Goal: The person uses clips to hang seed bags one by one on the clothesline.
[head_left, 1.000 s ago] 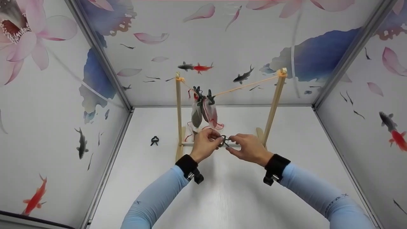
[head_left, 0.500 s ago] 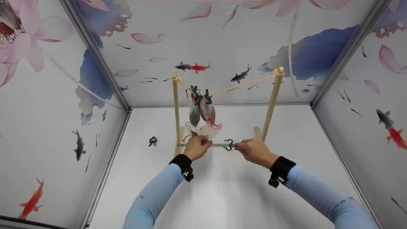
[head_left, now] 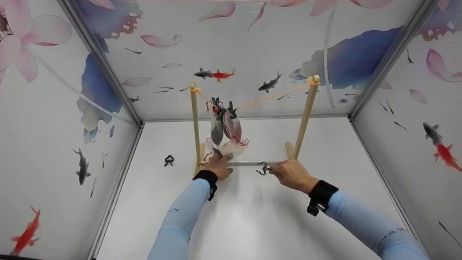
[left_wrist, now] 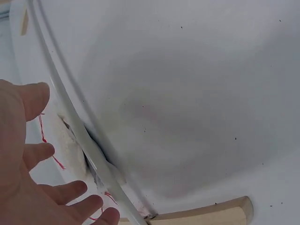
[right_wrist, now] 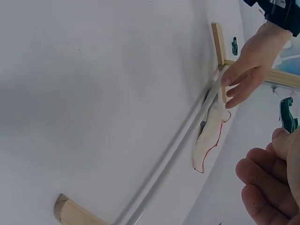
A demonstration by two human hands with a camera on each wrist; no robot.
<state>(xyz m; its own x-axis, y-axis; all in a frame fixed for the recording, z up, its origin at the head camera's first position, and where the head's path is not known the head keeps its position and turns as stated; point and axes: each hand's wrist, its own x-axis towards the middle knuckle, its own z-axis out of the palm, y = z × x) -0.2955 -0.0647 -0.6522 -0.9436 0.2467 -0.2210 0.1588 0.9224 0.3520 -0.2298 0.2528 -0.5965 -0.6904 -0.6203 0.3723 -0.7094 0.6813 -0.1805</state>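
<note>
My right hand point(head_left: 294, 174) pinches a dark green clothes clip point(head_left: 263, 168) by one end, in front of the low white bar. In the right wrist view the clip point(right_wrist: 287, 115) sticks up from the thumb and fingertips. My left hand point(head_left: 218, 167) reaches over the bar's left part, fingers spread and holding nothing, right at a pale sheer pouch point(head_left: 236, 147) with a red cord. That pouch point(right_wrist: 208, 140) lies on the table behind the bar. Two more sheer pouches, one greyish point(head_left: 217, 133) and one pinkish point(head_left: 234, 129), hang from green clips on an orange line point(head_left: 276, 96).
The line sags between two wooden posts, left point(head_left: 195, 122) and right point(head_left: 306, 119), joined low down by the white bar point(head_left: 245, 163). Another dark clip point(head_left: 169, 160) lies on the white table point(head_left: 252, 216) left of the frame. Printed panels point(head_left: 231, 43) enclose the back and sides.
Both hands were together at the clip; the left hand let go and moved left and forward to the lying pouch, its fingers spreading. The right hand kept the clip and shifted slightly right.
</note>
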